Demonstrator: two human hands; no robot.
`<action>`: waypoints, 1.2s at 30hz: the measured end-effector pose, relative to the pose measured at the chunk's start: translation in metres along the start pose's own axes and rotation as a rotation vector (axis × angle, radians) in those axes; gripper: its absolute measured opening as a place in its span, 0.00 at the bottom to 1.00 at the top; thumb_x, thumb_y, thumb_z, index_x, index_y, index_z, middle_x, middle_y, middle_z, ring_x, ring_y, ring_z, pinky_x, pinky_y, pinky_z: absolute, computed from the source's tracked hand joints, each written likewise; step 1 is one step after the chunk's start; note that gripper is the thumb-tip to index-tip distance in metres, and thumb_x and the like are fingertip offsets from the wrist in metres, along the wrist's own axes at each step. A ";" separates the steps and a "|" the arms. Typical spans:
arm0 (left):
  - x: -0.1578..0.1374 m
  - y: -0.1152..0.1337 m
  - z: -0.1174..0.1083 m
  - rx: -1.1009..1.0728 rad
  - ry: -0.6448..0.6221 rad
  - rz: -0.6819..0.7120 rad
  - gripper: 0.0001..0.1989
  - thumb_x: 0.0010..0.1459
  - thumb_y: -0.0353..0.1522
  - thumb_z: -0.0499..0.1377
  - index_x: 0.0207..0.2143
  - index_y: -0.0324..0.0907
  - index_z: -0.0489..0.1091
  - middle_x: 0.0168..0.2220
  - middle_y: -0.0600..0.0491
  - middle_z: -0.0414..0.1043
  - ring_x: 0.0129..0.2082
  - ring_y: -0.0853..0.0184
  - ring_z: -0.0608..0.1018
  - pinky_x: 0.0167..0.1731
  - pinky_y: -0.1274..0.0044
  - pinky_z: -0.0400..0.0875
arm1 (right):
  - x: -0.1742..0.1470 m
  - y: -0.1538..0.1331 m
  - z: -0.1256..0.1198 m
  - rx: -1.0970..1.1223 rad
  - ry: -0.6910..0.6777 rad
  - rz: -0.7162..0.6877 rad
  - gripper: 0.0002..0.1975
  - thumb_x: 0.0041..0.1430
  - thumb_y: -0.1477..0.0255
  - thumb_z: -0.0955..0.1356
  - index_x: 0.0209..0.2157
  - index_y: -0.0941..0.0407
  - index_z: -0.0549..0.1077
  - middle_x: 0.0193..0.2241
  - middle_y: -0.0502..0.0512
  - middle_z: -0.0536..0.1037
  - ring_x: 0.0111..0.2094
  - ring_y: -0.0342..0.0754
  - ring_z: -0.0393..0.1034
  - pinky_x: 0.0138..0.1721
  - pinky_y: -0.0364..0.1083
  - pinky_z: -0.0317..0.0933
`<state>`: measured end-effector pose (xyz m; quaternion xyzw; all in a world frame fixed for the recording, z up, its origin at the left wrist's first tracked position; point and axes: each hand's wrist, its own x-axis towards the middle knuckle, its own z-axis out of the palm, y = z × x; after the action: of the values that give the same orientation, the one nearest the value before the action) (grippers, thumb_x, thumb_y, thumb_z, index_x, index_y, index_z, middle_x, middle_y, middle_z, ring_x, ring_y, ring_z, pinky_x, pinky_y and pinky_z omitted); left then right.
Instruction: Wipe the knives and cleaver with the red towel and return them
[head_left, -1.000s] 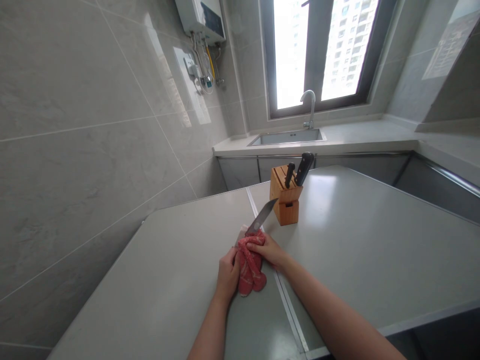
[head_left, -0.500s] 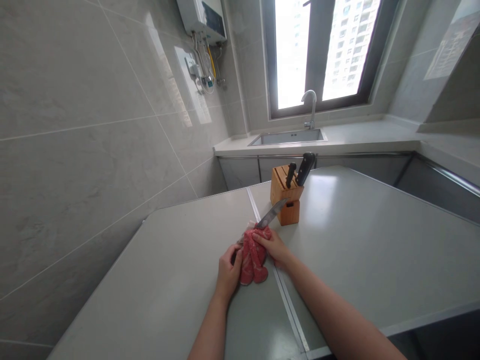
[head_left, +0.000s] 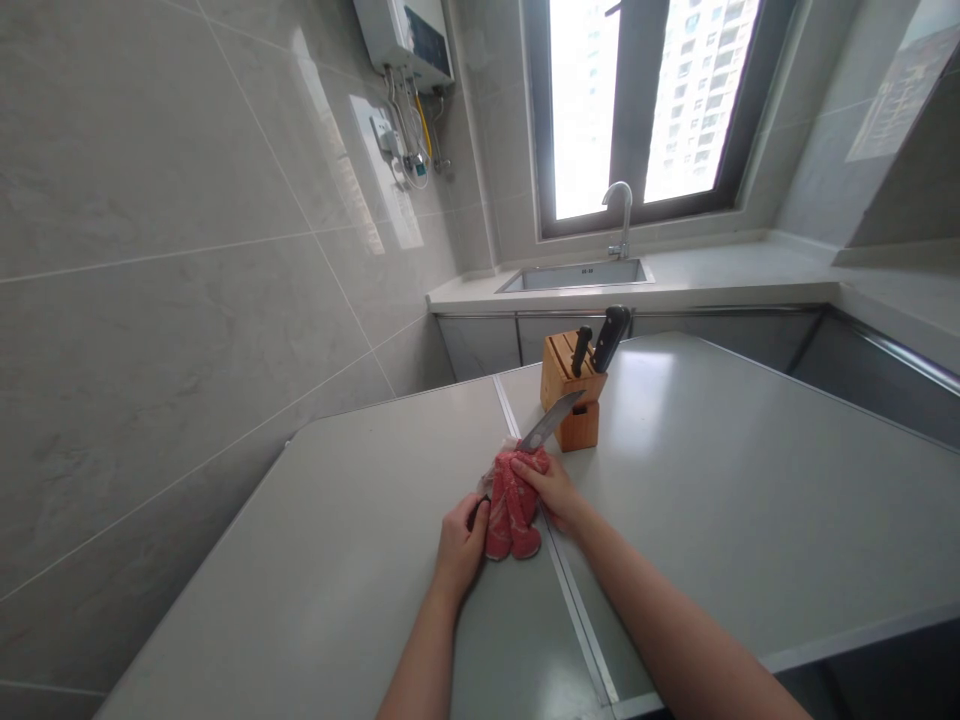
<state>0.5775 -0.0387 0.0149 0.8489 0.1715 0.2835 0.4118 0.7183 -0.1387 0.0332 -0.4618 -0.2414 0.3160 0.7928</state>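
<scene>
My left hand [head_left: 461, 535] is closed around the dark handle of a kitchen knife [head_left: 553, 420]. The blade slants up and to the right, its tip in front of the wooden knife block [head_left: 571, 375]. My right hand [head_left: 553, 490] pinches a red patterned cloth [head_left: 513, 510] that is folded around the blade's lower part, with the thumb on top. The cloth's loose end hangs toward me and hides the middle of the knife. Two black-handled knives [head_left: 611, 338] stand in the block, just beyond my hands.
A pale table [head_left: 360, 560] with a metal seam [head_left: 574, 590] lies under my hands. Behind it is a counter with a sink [head_left: 577, 275] and a faucet [head_left: 621, 215] below a window. A tiled wall [head_left: 187, 300] rises on the left.
Both hands, the knife and the cloth have shifted slightly to the right and away from me. The blade tip now reaches higher in front of the block.
</scene>
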 end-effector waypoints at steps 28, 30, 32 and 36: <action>0.001 -0.011 -0.001 -0.135 -0.065 -0.051 0.17 0.61 0.40 0.50 0.30 0.37 0.71 0.28 0.53 0.72 0.30 0.66 0.71 0.33 0.77 0.65 | -0.007 0.002 0.004 -0.109 -0.227 0.001 0.19 0.40 0.68 0.77 0.36 0.56 0.73 0.33 0.51 0.79 0.36 0.48 0.73 0.41 0.47 0.66; 0.001 -0.011 -0.001 -0.149 -0.071 -0.049 0.17 0.61 0.40 0.51 0.31 0.37 0.72 0.30 0.52 0.74 0.31 0.65 0.72 0.34 0.77 0.65 | -0.008 0.001 0.005 -0.126 -0.250 0.001 0.20 0.40 0.68 0.77 0.36 0.57 0.73 0.33 0.51 0.79 0.35 0.48 0.73 0.40 0.46 0.66; 0.001 -0.009 -0.001 -0.167 -0.076 -0.047 0.16 0.61 0.39 0.51 0.33 0.37 0.73 0.31 0.52 0.75 0.32 0.65 0.73 0.35 0.77 0.66 | -0.008 0.001 0.005 -0.150 -0.266 0.005 0.20 0.39 0.68 0.77 0.36 0.58 0.72 0.32 0.51 0.78 0.34 0.47 0.72 0.39 0.46 0.66; 0.001 -0.006 -0.001 -0.221 -0.087 -0.037 0.15 0.61 0.37 0.52 0.41 0.38 0.74 0.36 0.51 0.77 0.35 0.64 0.75 0.37 0.76 0.67 | -0.007 0.004 0.005 -0.204 -0.295 0.008 0.20 0.39 0.68 0.77 0.35 0.58 0.72 0.32 0.52 0.78 0.34 0.48 0.72 0.37 0.46 0.66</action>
<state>0.5769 -0.0341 0.0115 0.8066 0.1367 0.2558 0.5150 0.7086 -0.1393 0.0313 -0.4894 -0.3839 0.3573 0.6967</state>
